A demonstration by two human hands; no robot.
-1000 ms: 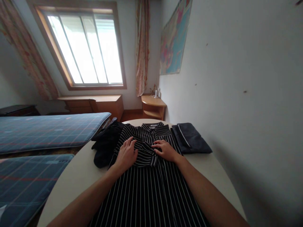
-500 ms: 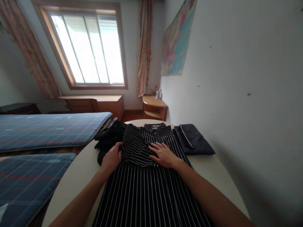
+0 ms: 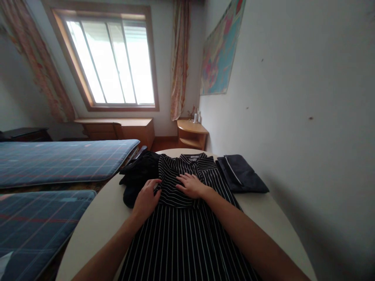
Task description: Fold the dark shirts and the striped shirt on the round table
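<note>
A black shirt with white stripes (image 3: 181, 238) lies spread on a pale round table (image 3: 93, 226), its collar at the far end. One sleeve appears folded across the front. My right hand (image 3: 190, 185) rests palm down on that folded part, fingers stretched out. At the shirt's left edge is my left hand (image 3: 147, 198), with thumb and fingers bent but apart, touching the striped cloth. Its palm side is hidden.
Left of the shirt sits a heap of black clothing (image 3: 139, 169). A dark folded garment (image 3: 249, 173) lies on the right, near the wall. Beyond the table's left edge are plaid mattresses (image 3: 64, 160). A corner shelf (image 3: 191, 127) stands behind.
My right hand has slid left over the folded cloth. My left hand has shifted slightly right along the shirt's edge, and its thumb and fingers have parted.
</note>
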